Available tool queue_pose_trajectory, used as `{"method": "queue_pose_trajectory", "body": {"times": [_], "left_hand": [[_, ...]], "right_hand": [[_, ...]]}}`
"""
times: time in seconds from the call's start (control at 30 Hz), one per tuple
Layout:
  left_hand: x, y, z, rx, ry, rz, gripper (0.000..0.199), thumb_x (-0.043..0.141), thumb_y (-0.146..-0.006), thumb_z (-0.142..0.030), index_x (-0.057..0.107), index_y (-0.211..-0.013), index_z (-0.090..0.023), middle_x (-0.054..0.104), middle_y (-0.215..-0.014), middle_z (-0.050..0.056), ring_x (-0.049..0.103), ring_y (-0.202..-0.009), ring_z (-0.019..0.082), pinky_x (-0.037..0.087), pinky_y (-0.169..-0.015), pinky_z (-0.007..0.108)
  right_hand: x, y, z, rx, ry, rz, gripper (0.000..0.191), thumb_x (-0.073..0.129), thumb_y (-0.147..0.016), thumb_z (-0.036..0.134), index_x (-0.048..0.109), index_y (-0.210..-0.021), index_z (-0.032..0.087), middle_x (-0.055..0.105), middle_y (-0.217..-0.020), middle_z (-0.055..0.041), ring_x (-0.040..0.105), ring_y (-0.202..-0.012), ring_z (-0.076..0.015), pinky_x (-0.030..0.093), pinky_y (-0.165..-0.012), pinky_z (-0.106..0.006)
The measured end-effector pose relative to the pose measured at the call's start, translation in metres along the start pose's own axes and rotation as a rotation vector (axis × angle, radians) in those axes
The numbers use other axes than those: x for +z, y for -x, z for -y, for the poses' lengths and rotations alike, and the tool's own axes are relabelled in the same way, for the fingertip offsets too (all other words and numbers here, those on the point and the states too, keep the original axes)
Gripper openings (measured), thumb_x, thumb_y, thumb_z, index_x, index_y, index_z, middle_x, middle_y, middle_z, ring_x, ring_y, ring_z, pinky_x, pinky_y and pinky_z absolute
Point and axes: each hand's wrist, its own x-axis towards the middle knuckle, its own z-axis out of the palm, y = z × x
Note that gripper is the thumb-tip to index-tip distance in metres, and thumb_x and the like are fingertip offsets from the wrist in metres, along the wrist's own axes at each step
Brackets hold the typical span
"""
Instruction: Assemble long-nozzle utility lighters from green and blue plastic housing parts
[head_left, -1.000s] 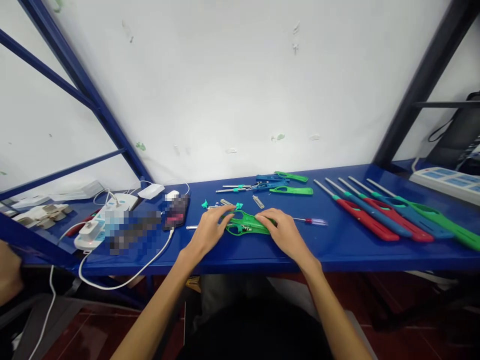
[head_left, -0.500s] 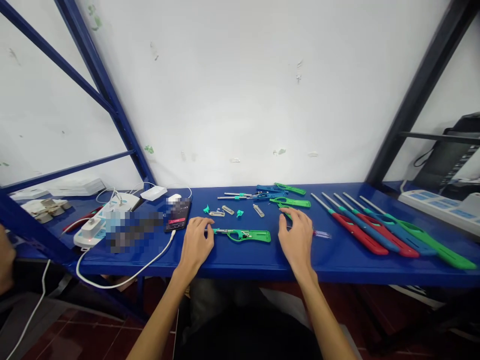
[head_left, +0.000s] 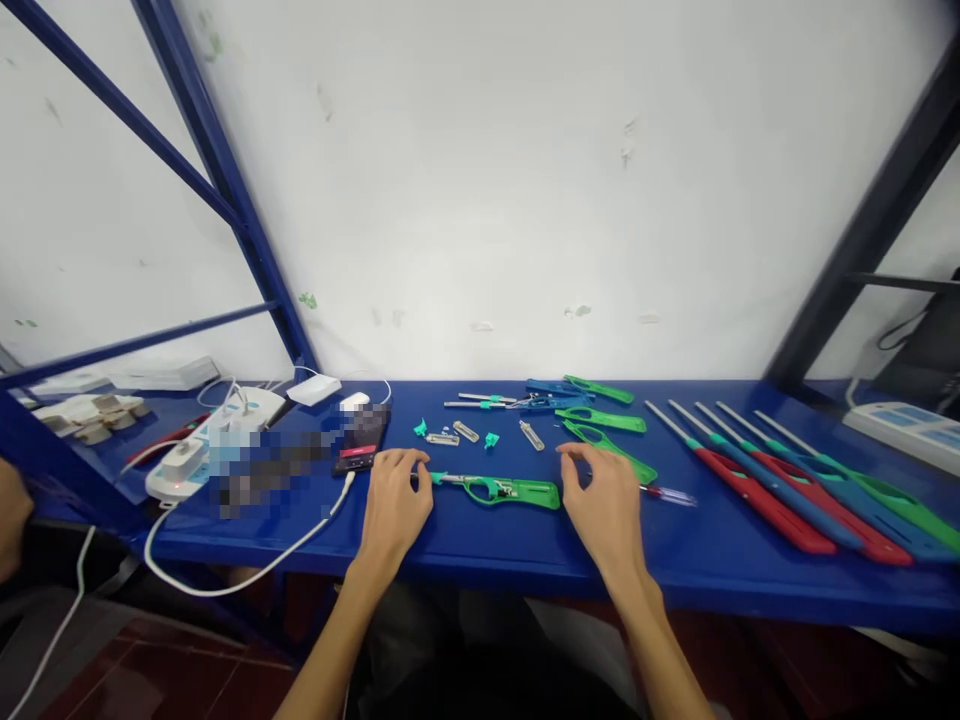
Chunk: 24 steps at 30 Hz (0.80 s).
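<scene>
On the blue table in front of me lies a green stick lighter with its casing open, so inner parts and a metal rod show. Thumb and fingers of my left hand are curled round the end of that rod; the fingertips are partly hidden. My right hand rests just past the handle end, fingers bent, thumb and forefinger apart, holding nothing. Behind its fingers lies a green casing half. A screwdriver with a clear handle sticks out to the right of this hand.
Clear fuel tanks and small teal triggers lie behind the lighter. Farther back are opened blue lighter parts. Several whole lighters lie at right. A phone, white cable and power strip are at left.
The whole view has shifted a little, so things on the table appear lower and the right side farther right. Both hands keep nearly the same places beside the lighter.
</scene>
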Motion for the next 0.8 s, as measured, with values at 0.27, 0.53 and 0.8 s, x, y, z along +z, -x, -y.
{"method": "queue_pose_trajectory", "body": {"times": [0.27,0.53,0.8], "left_hand": [[-0.004,0.000,-0.007,-0.016,0.075,0.008,0.019,0.049,-0.097,-0.016,0.068,-0.096,-0.020,0.072,-0.099,0.010,0.061,-0.104,0.031,0.053,-0.095,0.049],[-0.005,0.001,-0.007,-0.019,0.085,0.012,0.020,0.048,-0.098,-0.016,0.067,-0.096,-0.021,0.072,-0.098,0.008,0.063,-0.104,0.030,0.054,-0.092,0.046],[-0.005,0.002,-0.007,-0.035,0.104,0.004,0.020,0.047,-0.098,-0.019,0.067,-0.094,-0.021,0.072,-0.095,0.009,0.062,-0.103,0.031,0.053,-0.091,0.047]], "right_hand": [[-0.009,-0.013,0.002,0.021,0.092,0.169,0.028,0.065,-0.100,0.038,0.067,-0.119,0.017,0.071,-0.116,-0.0067,0.069,-0.102,-0.0213,0.058,-0.093,-0.046],[0.026,-0.085,0.019,-0.029,0.172,0.467,0.037,0.066,-0.099,0.039,0.063,-0.130,0.018,0.066,-0.131,-0.0101,0.068,-0.109,-0.0236,0.059,-0.092,-0.046],[0.026,-0.069,0.005,-0.090,0.128,0.566,0.037,0.066,-0.099,0.038,0.063,-0.130,0.019,0.065,-0.131,-0.0099,0.068,-0.110,-0.0237,0.059,-0.092,-0.046]]}}
